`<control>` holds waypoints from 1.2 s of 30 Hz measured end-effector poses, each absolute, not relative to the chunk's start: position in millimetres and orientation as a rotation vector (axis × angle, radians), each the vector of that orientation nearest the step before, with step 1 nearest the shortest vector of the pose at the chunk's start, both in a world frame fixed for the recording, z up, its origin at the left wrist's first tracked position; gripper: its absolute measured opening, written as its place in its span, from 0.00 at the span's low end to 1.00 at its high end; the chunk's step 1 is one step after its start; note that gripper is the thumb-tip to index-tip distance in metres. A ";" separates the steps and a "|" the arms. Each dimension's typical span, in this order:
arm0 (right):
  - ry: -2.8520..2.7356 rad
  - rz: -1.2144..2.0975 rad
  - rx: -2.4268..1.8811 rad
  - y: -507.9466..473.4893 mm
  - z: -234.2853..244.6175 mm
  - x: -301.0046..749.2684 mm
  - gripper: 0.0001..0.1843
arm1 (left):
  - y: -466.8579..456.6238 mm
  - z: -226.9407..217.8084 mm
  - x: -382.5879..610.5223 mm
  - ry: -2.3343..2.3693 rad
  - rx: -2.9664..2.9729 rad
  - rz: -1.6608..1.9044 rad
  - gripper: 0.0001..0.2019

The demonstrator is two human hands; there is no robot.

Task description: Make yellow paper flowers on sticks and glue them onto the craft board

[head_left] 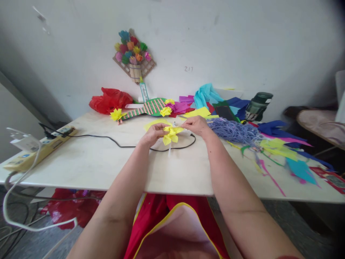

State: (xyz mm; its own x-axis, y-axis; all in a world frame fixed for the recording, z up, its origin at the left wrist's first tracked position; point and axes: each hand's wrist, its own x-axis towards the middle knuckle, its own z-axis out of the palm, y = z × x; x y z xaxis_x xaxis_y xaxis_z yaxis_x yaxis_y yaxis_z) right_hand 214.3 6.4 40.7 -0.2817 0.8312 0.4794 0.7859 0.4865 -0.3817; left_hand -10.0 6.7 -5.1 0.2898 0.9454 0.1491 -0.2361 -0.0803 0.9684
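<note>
the left hand [155, 133] pinched a yellow paper flower [170, 138] at its nine o'clock side, above the white table [121, 169]. the right hand [197, 126] was at two o'clock, touching its edge; i cannot tell its grip. from the flower, a green lute-shaped piece [154, 107] lay at eleven o'clock, purple string [234, 131] at three.

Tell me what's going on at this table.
The person's left hand grips one side of a yellow paper flower above the white table, while the right hand pinches at the other. Beyond them lies a green, guitar-shaped piece with yellow flowers at its ends. Tangled bluish-purple cord lies to the right.
</note>
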 end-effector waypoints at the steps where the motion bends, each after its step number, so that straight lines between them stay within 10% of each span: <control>1: -2.104 0.090 -1.327 6.7 40.7 214.3 0.14 | 6.4 -4.6 -9.7 0.764 1.257 1.160 0.18; 36: -2.160 -0.018 -1.399 -2.4 49.2 209.4 0.10 | 4.3 -3.9 -9.8 0.819 1.376 1.202 0.17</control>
